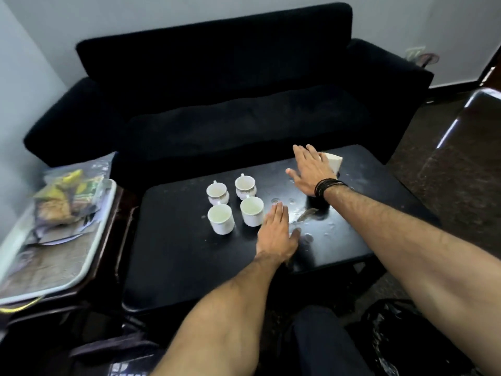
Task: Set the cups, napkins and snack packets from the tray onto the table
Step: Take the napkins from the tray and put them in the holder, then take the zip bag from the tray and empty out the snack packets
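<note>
Several white cups stand close together on the black table, left of its middle. A stack of pale napkins lies at the table's far right; my right hand is spread flat beside it, fingers apart, touching or just over its left edge. My left hand lies flat and open on the table, right of the nearest cup. Snack packets, yellow and green, sit in a clear bag on the tray at the left.
The tray rests on a dark side table left of the black table. A black sofa runs along the far side. A shiny dark surface stands at the right, and a black plastic bag lies by my knee.
</note>
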